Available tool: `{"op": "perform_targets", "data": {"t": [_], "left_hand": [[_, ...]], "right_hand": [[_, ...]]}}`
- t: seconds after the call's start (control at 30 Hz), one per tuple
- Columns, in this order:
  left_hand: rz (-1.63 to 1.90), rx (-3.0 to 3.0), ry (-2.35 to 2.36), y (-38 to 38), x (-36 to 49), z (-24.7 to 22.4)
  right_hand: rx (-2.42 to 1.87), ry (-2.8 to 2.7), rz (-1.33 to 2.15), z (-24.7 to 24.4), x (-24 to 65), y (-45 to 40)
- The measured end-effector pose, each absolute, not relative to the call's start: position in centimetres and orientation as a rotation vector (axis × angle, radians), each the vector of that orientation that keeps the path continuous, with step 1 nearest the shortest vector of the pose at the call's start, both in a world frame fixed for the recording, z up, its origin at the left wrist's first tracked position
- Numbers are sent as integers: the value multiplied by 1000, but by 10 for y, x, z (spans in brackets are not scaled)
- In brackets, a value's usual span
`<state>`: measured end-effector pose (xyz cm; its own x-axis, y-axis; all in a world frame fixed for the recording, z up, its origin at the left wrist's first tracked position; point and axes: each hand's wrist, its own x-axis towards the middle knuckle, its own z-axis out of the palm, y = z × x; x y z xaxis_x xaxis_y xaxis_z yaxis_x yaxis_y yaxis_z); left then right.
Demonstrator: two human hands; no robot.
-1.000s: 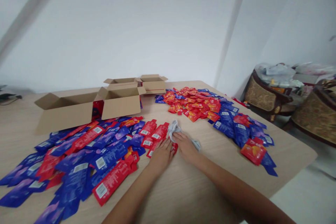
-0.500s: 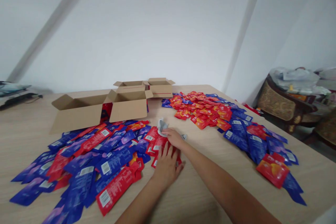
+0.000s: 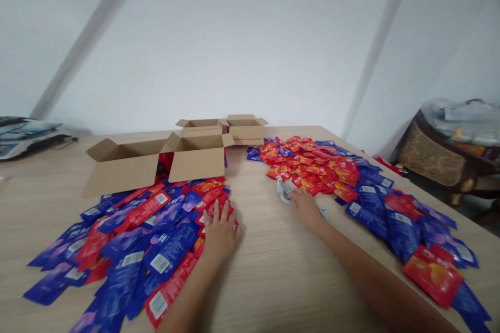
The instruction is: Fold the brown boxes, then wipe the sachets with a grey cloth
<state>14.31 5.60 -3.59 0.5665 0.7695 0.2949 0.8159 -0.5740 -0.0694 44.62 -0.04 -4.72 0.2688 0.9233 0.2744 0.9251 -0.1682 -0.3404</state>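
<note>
My left hand (image 3: pixel 221 237) lies with fingers spread on several red sachets (image 3: pixel 214 212) at the right edge of the left pile. Beneath and beside it spreads that pile of blue sachets (image 3: pixel 172 250) and red ones, many with white barcode labels up. My right hand (image 3: pixel 307 209) is closed around a crumpled grey-white cloth (image 3: pixel 284 188), pressed to the table near the right pile. Cloth shows on both sides of the fingers. Just beyond it lies a heap of red-orange sachets (image 3: pixel 312 164).
Open cardboard boxes stand behind the left pile, a wide one (image 3: pixel 125 169) and a smaller one (image 3: pixel 199 158), with more boxes (image 3: pixel 245 131) farther back. Blue sachets (image 3: pixel 402 231) trail along the table's right side. A chair (image 3: pixel 433 151) holding bags stands beyond the edge.
My hands have moved apart. The left one slid the red sachets leftward against the left pile; the right one carried the cloth rightward to the red-orange heap. The view turned slightly left.
</note>
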Motion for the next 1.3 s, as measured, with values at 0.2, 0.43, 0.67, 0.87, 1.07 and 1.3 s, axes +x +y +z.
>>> {"op": "perform_targets", "data": {"t": [0.2,0.43,0.67,0.87,1.07,1.3], "left_hand": [[-377,-2530,-1310,76,134,-35],[-348,-2531,-1282,93,123,-30],[-240,-2589,-1367,101,123,-17],[-83,-2843,-1225,74,162,-10],[-102,-2969,-1173,37,194,-31],[-201,-3194,-675,-11,185,-27]], "right_hand": [[-2440,-1660,-393,-20,478,-13],[-2531,-1525,61,-16,486,86],[-2194,-1869,333,-40,410,88],[-1802,-2221,290,-36,370,1],[-1869,-2145,13,-39,392,-103],[-2293,-1743,-259,-55,455,-146]]}}
